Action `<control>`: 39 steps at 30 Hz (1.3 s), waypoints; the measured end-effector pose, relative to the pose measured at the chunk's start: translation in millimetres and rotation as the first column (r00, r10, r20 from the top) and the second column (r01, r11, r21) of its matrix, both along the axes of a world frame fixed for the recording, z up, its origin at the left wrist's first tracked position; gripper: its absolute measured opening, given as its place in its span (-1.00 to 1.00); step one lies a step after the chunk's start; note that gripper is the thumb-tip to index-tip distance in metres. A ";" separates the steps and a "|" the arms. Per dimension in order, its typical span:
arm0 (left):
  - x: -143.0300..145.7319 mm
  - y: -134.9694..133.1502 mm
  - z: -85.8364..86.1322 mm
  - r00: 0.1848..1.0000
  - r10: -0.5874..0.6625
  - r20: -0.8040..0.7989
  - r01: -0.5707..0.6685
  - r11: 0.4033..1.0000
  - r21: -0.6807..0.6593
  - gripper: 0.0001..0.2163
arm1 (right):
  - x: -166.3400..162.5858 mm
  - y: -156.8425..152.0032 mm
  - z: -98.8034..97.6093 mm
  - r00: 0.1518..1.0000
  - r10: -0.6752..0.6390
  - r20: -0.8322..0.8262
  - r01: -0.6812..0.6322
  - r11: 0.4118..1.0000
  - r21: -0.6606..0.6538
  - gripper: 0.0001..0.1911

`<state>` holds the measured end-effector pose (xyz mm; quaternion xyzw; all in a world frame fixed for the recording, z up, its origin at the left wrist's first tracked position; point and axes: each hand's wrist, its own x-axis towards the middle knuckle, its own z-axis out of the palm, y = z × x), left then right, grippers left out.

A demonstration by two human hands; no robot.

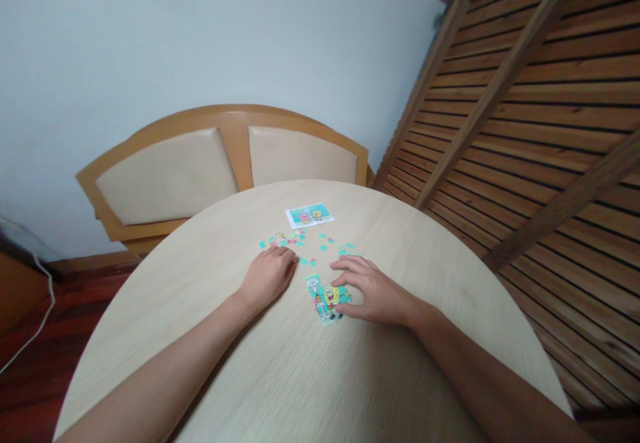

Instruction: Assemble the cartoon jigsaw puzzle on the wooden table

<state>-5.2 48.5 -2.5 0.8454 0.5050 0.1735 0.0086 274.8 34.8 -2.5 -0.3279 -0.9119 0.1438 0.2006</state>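
A partly joined jigsaw puzzle (321,301) lies on the table in front of me, showing a yellow square cartoon figure and a pale blue-green one. My right hand (373,291) is over its right side, fingers spread and curved, the thumb by the puzzle's lower right part. Between thumb and fingers I see nothing held. To the left of the puzzle my left hand (269,273) rests on the table with its fingers curled in. Its fingertips are beside loose puzzle pieces (307,262); whatever they may hold is hidden.
Several more loose pieces (281,238) are scattered beyond my hands, with others (346,249) near my right fingers. Behind them lies a printed picture card (310,216). The round wooden table (225,383) meets a padded bench back (240,143). Wooden slats (540,123) rise at the right.
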 end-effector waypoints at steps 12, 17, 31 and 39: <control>-11.7 -14.7 3.7 0.955 -0.038 0.294 0.101 0.974 -0.204 -0.82 | -1.3 0.3 5.8 1.000 0.001 0.017 -0.001 1.000 -0.012 -0.66; -8.3 -20.2 7.5 0.919 -0.036 0.393 0.151 0.952 -0.266 -0.84 | 0.1 -1.1 9.4 0.999 -0.002 0.039 0.003 1.000 -0.027 -0.66; 7.8 -36.3 5.2 0.869 -0.066 0.490 0.297 0.861 -0.412 -0.79 | 0.8 -3.8 10.0 0.997 0.056 0.044 -0.056 0.998 0.000 -0.52; 21.4 -47.3 2.0 0.932 -0.091 0.351 0.210 0.924 -0.319 -0.82 | 0.9 -3.4 4.9 0.997 0.068 0.035 -0.068 0.998 0.007 -0.53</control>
